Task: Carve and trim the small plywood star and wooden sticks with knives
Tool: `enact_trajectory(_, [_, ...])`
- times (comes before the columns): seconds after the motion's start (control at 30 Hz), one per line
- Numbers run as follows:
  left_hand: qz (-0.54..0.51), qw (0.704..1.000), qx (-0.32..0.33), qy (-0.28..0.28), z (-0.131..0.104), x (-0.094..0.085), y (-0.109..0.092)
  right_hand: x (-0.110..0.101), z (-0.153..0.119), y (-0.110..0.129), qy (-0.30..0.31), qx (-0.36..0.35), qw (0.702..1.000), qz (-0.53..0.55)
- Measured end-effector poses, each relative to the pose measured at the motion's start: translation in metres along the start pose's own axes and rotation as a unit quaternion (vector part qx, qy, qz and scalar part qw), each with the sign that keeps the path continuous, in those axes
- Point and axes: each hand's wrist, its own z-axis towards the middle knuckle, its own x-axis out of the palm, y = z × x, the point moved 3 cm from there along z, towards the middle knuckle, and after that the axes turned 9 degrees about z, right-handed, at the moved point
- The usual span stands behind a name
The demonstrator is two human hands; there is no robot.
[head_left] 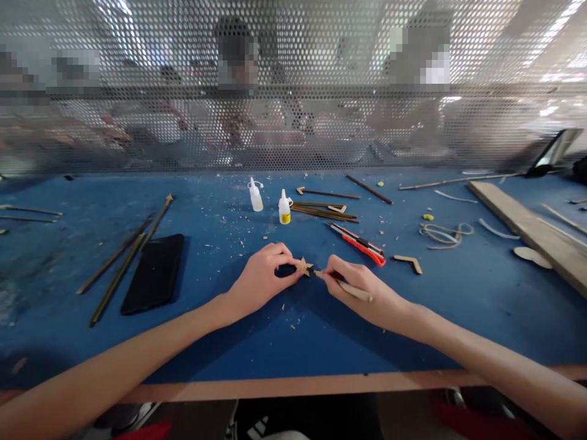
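Observation:
My left hand (266,272) pinches a small pale wooden star (304,266) between thumb and fingertips, just above the blue tabletop. My right hand (371,296) grips a slim light-wood tool (358,291) like a pen, its tip pointing left at the star. A dark bit shows between the tip and the star; whether they touch I cannot tell. Beyond my right hand lies a red and black utility knife (360,243). Two small white glue bottles (285,209) stand upright past my left hand, one with a yellow label. An L-shaped wooden piece (409,262) rests to the right.
A black phone (153,274) and several thin sticks (117,278) lie on the left. More brown sticks (323,212) sit behind the bottles. At right are tangled string (447,235) and a long wooden board (527,226). A perforated metal screen (293,134) closes off the back, people behind it.

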Motion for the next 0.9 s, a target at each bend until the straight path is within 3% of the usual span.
enact_trajectory(0.17, [0.003,1.000,-0.004,-0.005,0.000,-0.001,-0.003,-0.013,0.005,-0.003,0.047,-0.011,0.999,-0.002])
enact_trajectory(0.43, [0.007,1.000,-0.009,-0.004,0.000,0.001,-0.004,0.005,-0.002,-0.004,-0.041,-0.024,0.999,0.014])
enact_trajectory(0.57, [0.007,1.000,-0.008,-0.014,0.000,0.002,-0.002,0.011,-0.003,-0.007,-0.050,-0.018,0.998,0.017])
enact_trajectory(0.77, [-0.008,1.000,-0.003,0.002,-0.001,0.002,-0.002,0.016,0.005,-0.003,-0.035,-0.106,0.993,-0.038])
enact_trajectory(0.83, [-0.014,1.000,-0.004,0.000,-0.002,0.002,-0.002,0.016,0.011,-0.003,-0.036,-0.101,0.993,-0.042])
enact_trajectory(0.9, [-0.015,1.000,-0.013,-0.007,-0.004,0.002,-0.002,0.014,0.014,-0.005,-0.074,-0.072,0.994,-0.033])
